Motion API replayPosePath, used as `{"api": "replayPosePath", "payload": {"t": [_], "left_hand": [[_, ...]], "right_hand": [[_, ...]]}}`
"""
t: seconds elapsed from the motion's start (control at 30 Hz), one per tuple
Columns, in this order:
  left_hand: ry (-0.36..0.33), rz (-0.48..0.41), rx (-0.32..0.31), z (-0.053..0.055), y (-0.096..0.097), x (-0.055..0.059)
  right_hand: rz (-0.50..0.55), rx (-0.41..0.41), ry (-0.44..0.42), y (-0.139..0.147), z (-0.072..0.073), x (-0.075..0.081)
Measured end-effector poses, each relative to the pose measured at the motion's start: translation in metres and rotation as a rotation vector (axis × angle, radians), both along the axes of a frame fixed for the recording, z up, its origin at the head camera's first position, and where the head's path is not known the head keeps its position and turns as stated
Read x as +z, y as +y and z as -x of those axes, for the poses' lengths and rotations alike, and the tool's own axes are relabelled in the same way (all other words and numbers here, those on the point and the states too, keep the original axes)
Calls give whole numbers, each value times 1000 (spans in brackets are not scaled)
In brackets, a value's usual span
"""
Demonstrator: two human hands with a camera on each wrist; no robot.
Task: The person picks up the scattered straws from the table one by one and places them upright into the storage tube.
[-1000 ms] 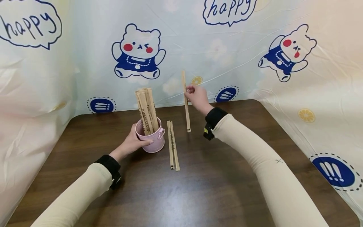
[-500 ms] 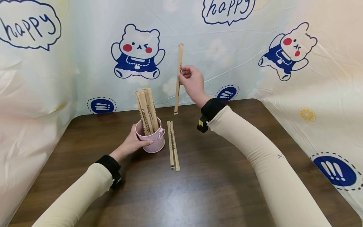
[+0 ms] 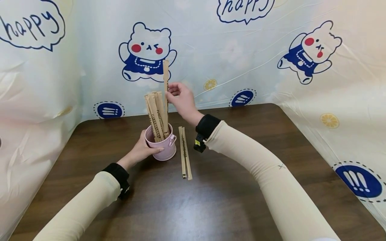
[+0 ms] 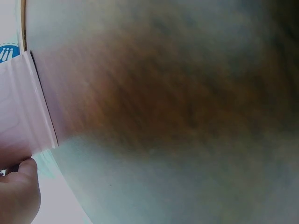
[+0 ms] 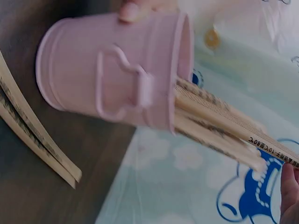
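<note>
A small pink bucket [image 3: 165, 153] stands upright on the table, holding several paper-wrapped straws [image 3: 155, 115]. My left hand [image 3: 141, 150] grips the bucket from its left side, thumb across the front; that thumb [image 4: 21, 191] shows at the edge of the left wrist view. Between thumb and fingers, my right hand [image 3: 182, 100] pinches one more wrapped straw [image 3: 166, 75] near its middle. This straw is upright, its lower end inside the bucket's mouth. In the right wrist view, printing marks the pinched straw [image 5: 233, 126], and the bucket's side handle [image 5: 100, 84] faces the camera.
Two wrapped straws [image 3: 185, 154] lie side by side on the brown wooden table [image 3: 229, 187], just right of the bucket. Behind the table hangs a printed cloth [image 3: 205, 43] with cartoon bears, which also covers both sides.
My right hand has carried the straw up and left, then lowered it into the bucket's mouth. The left hand and bucket stay in place.
</note>
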State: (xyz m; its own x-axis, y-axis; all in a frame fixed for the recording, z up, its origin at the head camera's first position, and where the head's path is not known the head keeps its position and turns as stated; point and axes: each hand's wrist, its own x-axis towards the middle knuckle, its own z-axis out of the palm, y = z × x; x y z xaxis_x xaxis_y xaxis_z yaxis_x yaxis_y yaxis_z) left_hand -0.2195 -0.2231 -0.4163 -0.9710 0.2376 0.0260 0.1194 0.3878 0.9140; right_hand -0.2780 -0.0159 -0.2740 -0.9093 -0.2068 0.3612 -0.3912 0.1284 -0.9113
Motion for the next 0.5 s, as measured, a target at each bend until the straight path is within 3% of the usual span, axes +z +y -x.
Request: {"api": "replayPosePath", "payload": {"t": [0.5], "left_hand": [[-18, -7, -14, 0, 0, 2]], "right_hand": [[-249, 37, 12, -16, -10, -56]]}}
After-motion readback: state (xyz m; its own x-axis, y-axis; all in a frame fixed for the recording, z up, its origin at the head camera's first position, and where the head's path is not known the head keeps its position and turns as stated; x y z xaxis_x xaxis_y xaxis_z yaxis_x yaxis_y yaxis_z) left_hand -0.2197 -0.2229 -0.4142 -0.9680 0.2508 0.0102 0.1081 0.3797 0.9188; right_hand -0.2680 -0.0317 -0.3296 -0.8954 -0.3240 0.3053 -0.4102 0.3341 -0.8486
